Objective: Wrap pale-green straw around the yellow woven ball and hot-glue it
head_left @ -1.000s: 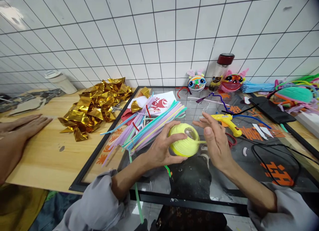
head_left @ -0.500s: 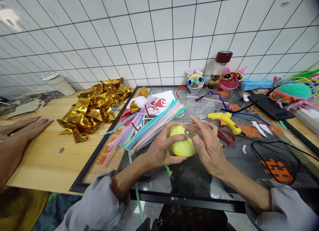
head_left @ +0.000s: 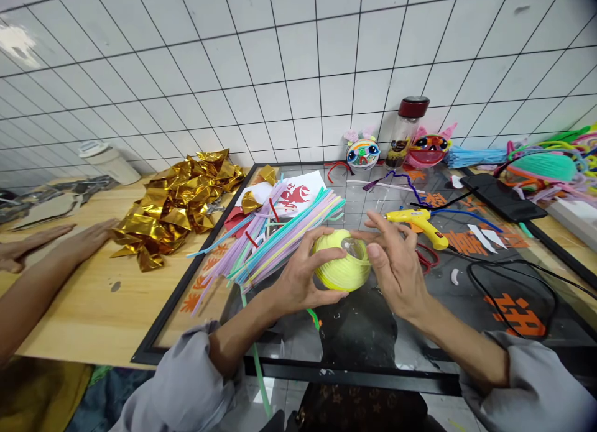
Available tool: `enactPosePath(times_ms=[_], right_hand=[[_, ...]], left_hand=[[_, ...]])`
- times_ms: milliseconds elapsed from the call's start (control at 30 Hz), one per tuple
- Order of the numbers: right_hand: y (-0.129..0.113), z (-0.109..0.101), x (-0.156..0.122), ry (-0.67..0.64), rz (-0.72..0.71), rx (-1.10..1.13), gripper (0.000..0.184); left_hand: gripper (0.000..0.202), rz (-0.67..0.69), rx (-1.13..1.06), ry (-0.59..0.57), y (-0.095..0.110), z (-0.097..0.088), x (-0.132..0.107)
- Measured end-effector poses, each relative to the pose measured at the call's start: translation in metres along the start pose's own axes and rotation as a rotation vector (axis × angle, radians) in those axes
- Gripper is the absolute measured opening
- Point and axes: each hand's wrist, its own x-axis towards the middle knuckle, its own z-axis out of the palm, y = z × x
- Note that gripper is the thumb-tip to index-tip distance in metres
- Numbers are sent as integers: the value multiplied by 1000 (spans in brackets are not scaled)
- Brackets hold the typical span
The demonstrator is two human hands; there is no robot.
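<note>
My left hand cups a ball wrapped in yellow-green pipe cleaner, fingers curled round its left side. A clear patch shows at the ball's top right. My right hand presses against the ball's right side, thumb and fingers touching its top. Both hands hover over the black-framed glass board. A heap of pastel pipe cleaners lies just left of the ball.
A yellow glue gun and red scissors lie right of my hands, with black cables. Gold foil is piled on the wooden table. Another person's hands rest at the far left. Painted masks and a jar stand by the tiled wall.
My right hand has closed in from the right onto the ball. The other person's hands at the left have shifted and spread apart.
</note>
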Motion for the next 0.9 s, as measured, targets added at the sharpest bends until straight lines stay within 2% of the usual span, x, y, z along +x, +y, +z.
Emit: enactPosePath(times_ms=[233,467,600,700,800,900], right_hand=[[-6,3,0,-57,-37,25,52],[-8,0,1,-160,-51,178,53],[-5,-5,2,-123,-53,188,50],[-1,-9,4,-71,-121,74,37],[4,-12,7,-90,-202,-13,17],[6,-14,8,-106,-228,-58,14]], left_hand=[[66,19,-25,4,2,0,1],[69,23,-50,-12,0,-3,5],[68,-15,-75,-6,-2,-6,7],[66,-66,-91,-3,-3,-10,8],[66,-89,-103,-12,-4,-13,8],[66,-92,-105,-26,-5,-15,8]])
